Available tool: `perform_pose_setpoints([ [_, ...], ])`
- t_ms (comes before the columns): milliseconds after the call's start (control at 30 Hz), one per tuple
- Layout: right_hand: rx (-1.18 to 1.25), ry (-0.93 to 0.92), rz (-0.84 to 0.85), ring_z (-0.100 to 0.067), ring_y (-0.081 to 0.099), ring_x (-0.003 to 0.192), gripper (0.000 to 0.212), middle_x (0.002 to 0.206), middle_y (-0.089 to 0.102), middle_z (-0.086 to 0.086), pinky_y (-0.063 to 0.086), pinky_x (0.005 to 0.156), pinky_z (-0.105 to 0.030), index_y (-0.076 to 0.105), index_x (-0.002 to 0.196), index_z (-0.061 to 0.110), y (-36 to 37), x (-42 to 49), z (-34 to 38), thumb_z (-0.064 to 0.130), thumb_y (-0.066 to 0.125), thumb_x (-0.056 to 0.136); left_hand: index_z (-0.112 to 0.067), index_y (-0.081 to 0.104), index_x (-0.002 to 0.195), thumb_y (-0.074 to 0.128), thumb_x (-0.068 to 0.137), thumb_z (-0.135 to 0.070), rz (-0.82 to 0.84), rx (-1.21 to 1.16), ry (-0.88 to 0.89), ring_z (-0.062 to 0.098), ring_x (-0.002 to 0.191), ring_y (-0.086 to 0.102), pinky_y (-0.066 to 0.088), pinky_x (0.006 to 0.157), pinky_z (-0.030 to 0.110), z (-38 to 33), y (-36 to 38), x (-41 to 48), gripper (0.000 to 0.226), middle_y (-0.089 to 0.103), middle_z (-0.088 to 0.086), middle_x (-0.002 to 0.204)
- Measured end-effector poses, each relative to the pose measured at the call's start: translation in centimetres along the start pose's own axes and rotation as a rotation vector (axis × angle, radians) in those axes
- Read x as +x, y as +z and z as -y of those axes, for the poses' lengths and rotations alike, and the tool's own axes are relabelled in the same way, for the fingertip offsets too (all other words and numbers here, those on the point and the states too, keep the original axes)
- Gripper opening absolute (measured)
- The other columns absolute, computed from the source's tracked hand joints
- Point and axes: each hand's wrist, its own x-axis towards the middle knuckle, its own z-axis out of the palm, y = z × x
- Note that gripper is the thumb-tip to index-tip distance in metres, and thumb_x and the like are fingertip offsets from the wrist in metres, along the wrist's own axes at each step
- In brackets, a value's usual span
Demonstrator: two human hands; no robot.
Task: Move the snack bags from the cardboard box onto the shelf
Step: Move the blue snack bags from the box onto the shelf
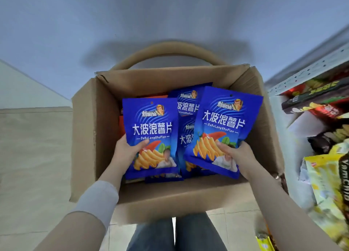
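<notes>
An open cardboard box (85,137) sits in front of me with several blue chip bags inside. My left hand (125,150) grips one blue snack bag (151,124) by its lower left edge, thumb on the front. My right hand (235,153) grips a second blue bag (224,118) by its lower right edge, holding it tilted above the box. More blue bags (187,107) lie between and under these two. The shelf (309,69) stands at the right, stocked with other snacks.
The box rests on a round wooden seat or stool (170,49). The shelf holds dark snack boxes (317,95) and yellow packages (323,180). Pale tiled floor (34,156) lies to the left; my legs in jeans (177,233) show below the box.
</notes>
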Motion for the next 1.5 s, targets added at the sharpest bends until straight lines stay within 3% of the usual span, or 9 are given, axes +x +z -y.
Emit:
perform_pose_setpoints([
  [133,0.052,-0.067,-0.043,-0.006,0.070,0.064,0.025,0.073,0.072,0.006,0.051,0.047,-0.017,0.060,0.088,0.022,-3.2,-7.2,0.3,0.018,0.078,0.072,-0.030,0.063,0.088,0.078,0.073,-0.014,0.051,-0.043,0.196,-0.006,0.070,0.065,0.050,0.060,0.012,-7.5,0.4,-3.6,0.027,0.068,-0.014,0.084],
  [267,0.099,-0.170,-0.193,-0.012,0.066,0.064,0.018,0.073,0.069,0.002,0.052,0.055,-0.022,0.060,0.085,0.013,-8.4,-13.0,1.0,0.006,0.074,0.075,-0.019,0.061,0.099,0.076,0.075,-0.013,0.177,-0.033,0.383,0.017,0.086,0.064,0.050,0.079,0.035,-15.7,4.9,-6.8,0.028,0.066,0.000,0.097],
  [533,0.246,-0.349,-0.602,-0.015,0.068,0.068,0.020,0.076,0.072,0.003,0.054,0.062,-0.030,0.064,0.082,0.021,-22.6,-24.2,1.5,0.016,0.079,0.071,-0.024,0.063,0.101,0.072,0.080,-0.021,0.526,-0.058,0.756,0.011,0.089,0.067,0.052,0.078,0.027,-27.5,21.9,-18.9,0.023,0.070,-0.006,0.098],
  [633,0.309,-0.396,-0.709,-0.022,0.069,0.077,0.034,0.087,0.072,-0.002,0.056,0.068,-0.037,0.061,0.098,0.014,-29.2,-27.8,0.0,0.022,0.079,0.070,-0.038,0.063,0.087,0.073,0.079,-0.024,0.630,-0.083,0.876,-0.003,0.080,0.067,0.052,0.062,0.011,-29.0,29.3,-25.3,0.019,0.070,-0.024,0.083],
  [767,0.389,-0.474,-0.865,-0.009,0.070,0.065,0.032,0.075,0.073,0.009,0.051,0.049,-0.019,0.061,0.089,0.021,-37.5,-31.9,-3.0,0.027,0.080,0.065,-0.038,0.063,0.088,0.075,0.078,-0.025,0.706,-0.126,0.981,-0.003,0.080,0.067,0.052,0.063,0.010,-28.6,38.8,-32.9,0.020,0.069,-0.023,0.083],
  [867,0.449,-0.486,-0.955,-0.010,0.070,0.064,0.031,0.072,0.072,0.009,0.051,0.051,-0.024,0.060,0.084,0.023,-43.0,-33.7,-4.6,0.031,0.081,0.063,-0.026,0.066,0.091,0.075,0.077,-0.022,0.763,-0.087,1.024,-0.001,0.076,0.066,0.052,0.066,0.014,-28.0,45.5,-37.1,0.017,0.069,-0.016,0.085],
  [1133,0.557,-0.542,-1.030,-0.012,0.071,0.066,0.030,0.076,0.072,0.006,0.053,0.051,-0.022,0.061,0.087,0.021,-55.5,-32.2,-4.2,0.025,0.081,0.065,-0.021,0.064,0.095,0.074,0.078,-0.020,0.851,0.013,1.113,0.000,0.078,0.063,0.049,0.071,0.018,-29.9,60.6,-42.0,0.020,0.067,-0.008,0.088],
  [1333,0.560,-0.533,-1.074,-0.013,0.070,0.070,0.028,0.083,0.072,0.003,0.055,0.057,-0.026,0.062,0.094,0.017,-65.0,-26.4,-1.2,0.021,0.078,0.072,-0.023,0.062,0.095,0.077,0.076,-0.020,0.883,0.035,1.169,-0.009,0.075,0.060,0.042,0.063,-0.001,-33.0,73.5,-41.7,0.025,0.064,-0.016,0.088],
  [1500,0.614,-0.521,-1.136,-0.006,0.068,0.059,0.023,0.079,0.069,0.006,0.049,0.045,-0.015,0.060,0.087,0.020,-73.5,-19.7,2.1,0.018,0.077,0.073,-0.024,0.064,0.091,0.077,0.074,-0.016,0.980,0.080,1.107,-0.005,0.077,0.063,0.050,0.070,0.016,-36.3,86.3,-39.9,0.022,0.066,-0.014,0.085],
])
